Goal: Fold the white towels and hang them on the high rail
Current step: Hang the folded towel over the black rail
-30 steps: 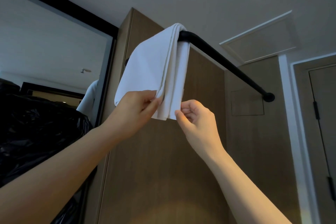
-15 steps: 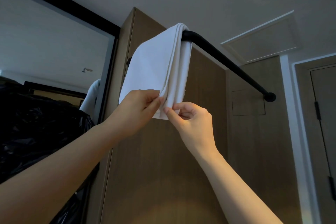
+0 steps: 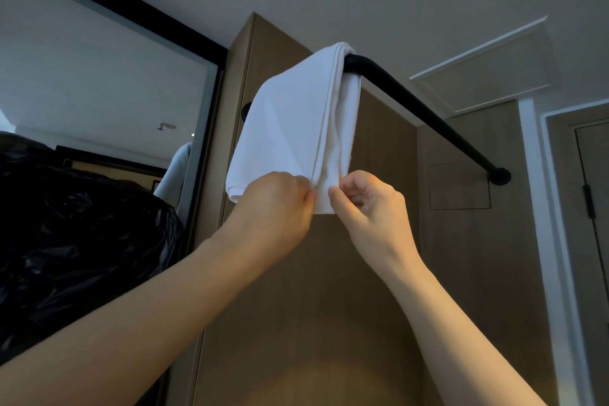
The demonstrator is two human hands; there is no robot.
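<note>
- Finds the white towel (image 3: 290, 128) folded in layers and draped over the near end of the high rail (image 3: 428, 119), beside the wooden cabinet (image 3: 379, 273), both halves hanging down.
- Pinches the lower hem with the left hand (image 3: 276, 208), fingers curled onto the layered edge, probably to hold the folds together.
- Pinches the same hem just beside it with the right hand (image 3: 372, 208), thumb against forefinger, seemingly to tug the edges level.
- Reaches upward with both arms, given the rail's place close under the ceiling.
- Leaves the black plastic bag (image 3: 82, 224) at the left untouched.
- Looks nearly finished for this towel: only straightening left, by this judgement.
</note>
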